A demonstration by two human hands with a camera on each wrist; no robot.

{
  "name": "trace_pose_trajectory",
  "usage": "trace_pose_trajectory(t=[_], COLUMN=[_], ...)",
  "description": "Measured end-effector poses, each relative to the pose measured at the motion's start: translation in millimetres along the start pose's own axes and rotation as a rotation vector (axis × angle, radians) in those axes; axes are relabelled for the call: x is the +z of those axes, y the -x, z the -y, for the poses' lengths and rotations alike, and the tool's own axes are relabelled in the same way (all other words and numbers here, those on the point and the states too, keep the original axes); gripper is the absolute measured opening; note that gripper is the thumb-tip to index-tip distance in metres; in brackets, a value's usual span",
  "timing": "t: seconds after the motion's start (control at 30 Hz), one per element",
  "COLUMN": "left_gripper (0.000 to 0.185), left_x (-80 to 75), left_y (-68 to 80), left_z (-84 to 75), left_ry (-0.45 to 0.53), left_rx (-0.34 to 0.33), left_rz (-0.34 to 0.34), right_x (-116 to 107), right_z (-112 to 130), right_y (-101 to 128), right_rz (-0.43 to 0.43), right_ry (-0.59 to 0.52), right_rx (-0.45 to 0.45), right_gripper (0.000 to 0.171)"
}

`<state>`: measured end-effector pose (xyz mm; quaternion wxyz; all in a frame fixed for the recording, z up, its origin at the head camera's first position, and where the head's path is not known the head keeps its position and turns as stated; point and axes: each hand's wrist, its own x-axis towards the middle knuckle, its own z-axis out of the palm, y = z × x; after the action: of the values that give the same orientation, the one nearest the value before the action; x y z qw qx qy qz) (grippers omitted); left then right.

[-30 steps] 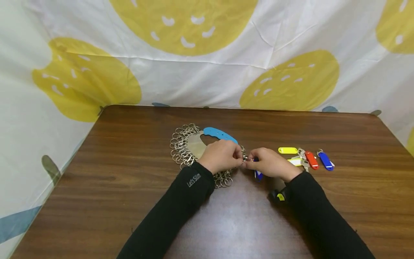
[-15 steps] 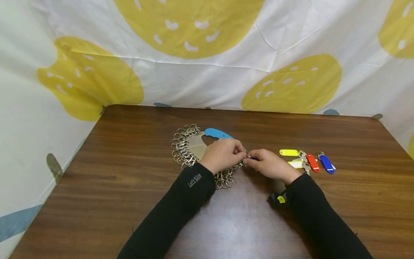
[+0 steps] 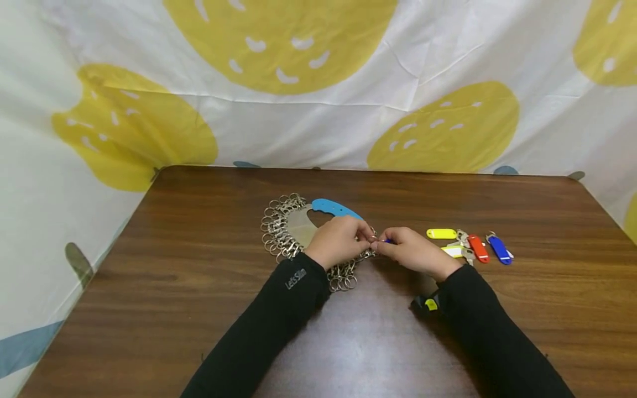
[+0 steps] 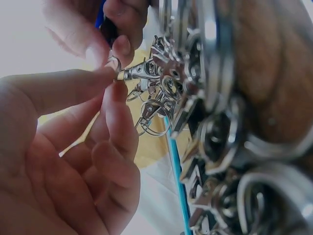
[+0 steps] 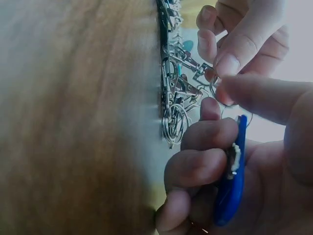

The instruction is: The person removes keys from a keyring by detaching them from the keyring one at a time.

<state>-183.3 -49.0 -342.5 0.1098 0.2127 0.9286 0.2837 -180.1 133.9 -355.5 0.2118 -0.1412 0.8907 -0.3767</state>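
Note:
A metal key holder with a blue handle [image 3: 335, 208] and several snap hooks [image 3: 278, 232] lies on the brown table [image 3: 199, 287]. My left hand [image 3: 367, 239] pinches one snap hook [image 4: 139, 71] between thumb and forefinger. My right hand [image 3: 382, 245] meets it fingertip to fingertip. It holds a blue key tag [image 5: 232, 181] in its curled fingers and pinches the tag's small ring [image 5: 217, 93] against the hook. Only a sliver of the blue tag [image 3: 388, 241] shows in the head view.
Right of my hands lie a yellow tag [image 3: 442, 233], a white and yellow tag [image 3: 454, 251], a red tag [image 3: 479, 248] and another blue tag [image 3: 499, 249], with keys between them. A white cloth with yellow circles [image 3: 443, 127] hangs behind and beside the table.
The blue tag hung below my right hand a second ago; now it is tucked up inside the fingers. Both hands have closed together at the hook.

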Motion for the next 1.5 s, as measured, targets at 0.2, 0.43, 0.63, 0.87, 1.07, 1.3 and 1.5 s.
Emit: trace_pose_trajectory(t=[0.2,0.43,0.63,0.87,1.07,1.3,1.5], left_gripper=[0.02,0.021,0.014,0.019,0.01,0.003,0.008], left_x=[-0.1,0.5,1.4,2.5,3.8,5.7,5.4], left_y=[1.7,0.7,1.7,3.3,2.8,2.2,1.5], left_z=[-0.3,-1.5,-1.3,-2.2,-3.6,-1.6,-2.1], left_ry=[-0.048,-0.047,-0.063,-0.084,-0.131,-0.111,-0.104], left_rx=[0.004,-0.037,-0.089,-0.087,-0.025,0.013,-0.016], left_rz=[-0.031,-0.064,-0.109,-0.097,-0.077,-0.074,-0.079], right_x=[-1.2,-0.2,0.6,1.6,2.0,1.9,1.0], right_z=[2.3,3.0,4.5,1.9,0.3,1.2,-0.5], right_y=[1.8,3.9,4.9,3.9,3.0,2.9,2.9], right_rz=[-0.005,-0.083,-0.104,-0.012,0.069,0.072,0.057], right_ry=[0.027,0.251,0.259,0.323,0.309,0.294,0.269], right_rx=[-0.024,-0.246,-0.305,-0.274,-0.243,-0.249,-0.221], right_gripper=[0.031,0.016,0.015,0.018,0.017,0.016,0.014])
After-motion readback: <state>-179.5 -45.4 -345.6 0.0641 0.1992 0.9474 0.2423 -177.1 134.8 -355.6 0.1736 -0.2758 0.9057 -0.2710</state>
